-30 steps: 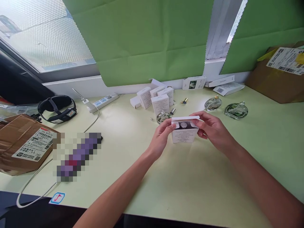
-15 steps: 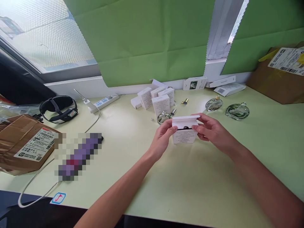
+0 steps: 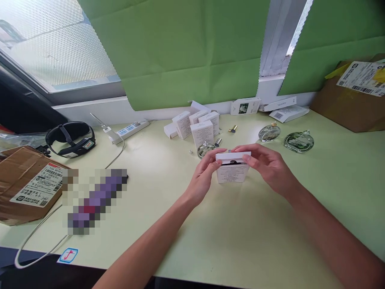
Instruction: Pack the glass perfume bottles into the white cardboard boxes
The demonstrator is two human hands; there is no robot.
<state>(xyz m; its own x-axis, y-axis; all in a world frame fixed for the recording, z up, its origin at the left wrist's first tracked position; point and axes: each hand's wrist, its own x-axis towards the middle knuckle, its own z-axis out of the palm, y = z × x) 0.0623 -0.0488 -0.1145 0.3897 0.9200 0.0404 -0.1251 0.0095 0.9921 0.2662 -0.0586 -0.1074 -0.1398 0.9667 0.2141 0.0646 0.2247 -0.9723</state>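
A small white printed box [image 3: 232, 174] stands upright on the table in front of me, its top flap partly folded over. Something dark and rounded shows in the gap under the flap. My left hand [image 3: 205, 172] grips the box's left side, thumb at the upper front edge. On the other side, my right hand [image 3: 266, 164] has its thumb at the flap's front corner and its fingers over the back of the flap. Just behind my left fingers lies a round glass bottle [image 3: 205, 149], partly hidden. Next to it is a small silver cylinder [image 3: 218, 142].
Several white boxes [image 3: 202, 134] cluster behind the bottle. Two glass bottles [image 3: 298, 141] and a gold cylinder [image 3: 233, 129] lie to the right. Cardboard boxes stand at the left [image 3: 33, 184] and far right [image 3: 350, 102]. A power strip [image 3: 129, 131], a cable and a black headset [image 3: 70, 139] occupy the left.
The box's flap has tipped down towards its opening. My right fingers have moved up and over the flap, and my left fingers reach further behind the box.
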